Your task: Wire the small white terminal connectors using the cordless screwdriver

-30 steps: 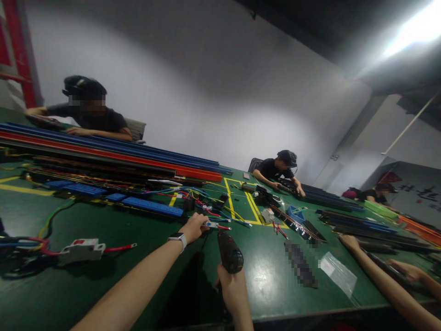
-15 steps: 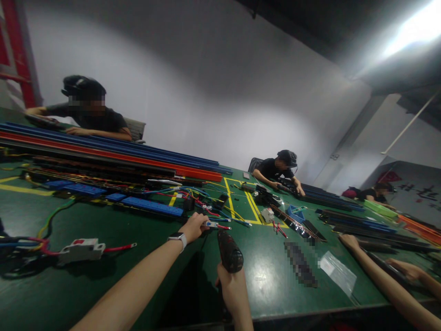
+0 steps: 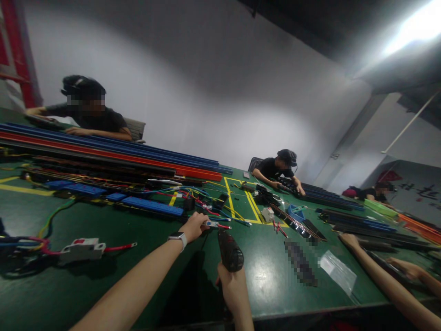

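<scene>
My left hand (image 3: 194, 227), with a watch on its wrist, is closed on a small white-and-blue circuit breaker (image 3: 212, 224). A short red wire (image 3: 224, 226) with a metal lug sticks out of the breaker to the right. My right hand (image 3: 231, 287) is wrapped round the handle of a black cordless drill (image 3: 230, 252). The drill's front end points away from me and lies close to the red wire; whether it touches the breaker cannot be made out. Loose coloured wires and a blue socket strip (image 3: 153, 206) lie beyond my left hand.
On the left rests another circuit breaker (image 3: 82, 250) with wires attached. Long blue and orange rails (image 3: 200, 173) run along the back left. A plastic bag (image 3: 339, 272) and a blue bin (image 3: 296, 212) are to the right. Co-workers sit opposite; a neighbour's arms (image 3: 386, 276) reach in from the right.
</scene>
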### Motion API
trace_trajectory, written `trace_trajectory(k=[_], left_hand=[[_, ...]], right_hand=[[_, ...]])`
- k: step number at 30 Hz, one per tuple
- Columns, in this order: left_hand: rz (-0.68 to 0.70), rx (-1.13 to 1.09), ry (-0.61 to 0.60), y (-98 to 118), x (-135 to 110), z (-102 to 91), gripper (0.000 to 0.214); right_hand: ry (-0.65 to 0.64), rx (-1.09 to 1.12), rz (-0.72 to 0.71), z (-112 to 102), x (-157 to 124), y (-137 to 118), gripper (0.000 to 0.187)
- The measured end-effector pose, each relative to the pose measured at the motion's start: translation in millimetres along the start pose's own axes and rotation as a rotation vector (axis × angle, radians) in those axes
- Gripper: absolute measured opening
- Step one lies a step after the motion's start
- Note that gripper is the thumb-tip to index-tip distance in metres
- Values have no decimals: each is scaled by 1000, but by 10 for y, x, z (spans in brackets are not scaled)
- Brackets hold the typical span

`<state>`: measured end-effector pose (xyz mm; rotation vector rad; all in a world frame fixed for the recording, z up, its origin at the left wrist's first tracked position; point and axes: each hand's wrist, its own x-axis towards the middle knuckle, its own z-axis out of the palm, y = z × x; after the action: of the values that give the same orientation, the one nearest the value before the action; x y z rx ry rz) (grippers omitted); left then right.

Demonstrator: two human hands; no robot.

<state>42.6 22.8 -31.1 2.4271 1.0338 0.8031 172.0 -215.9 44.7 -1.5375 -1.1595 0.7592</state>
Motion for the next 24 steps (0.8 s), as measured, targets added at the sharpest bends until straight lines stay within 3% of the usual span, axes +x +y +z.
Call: trace_trajectory(k=[24], left_hand=[[-21, 10, -23, 18, 4, -14, 16]], right_hand=[[4, -31, 42, -4, -31, -110, 19]])
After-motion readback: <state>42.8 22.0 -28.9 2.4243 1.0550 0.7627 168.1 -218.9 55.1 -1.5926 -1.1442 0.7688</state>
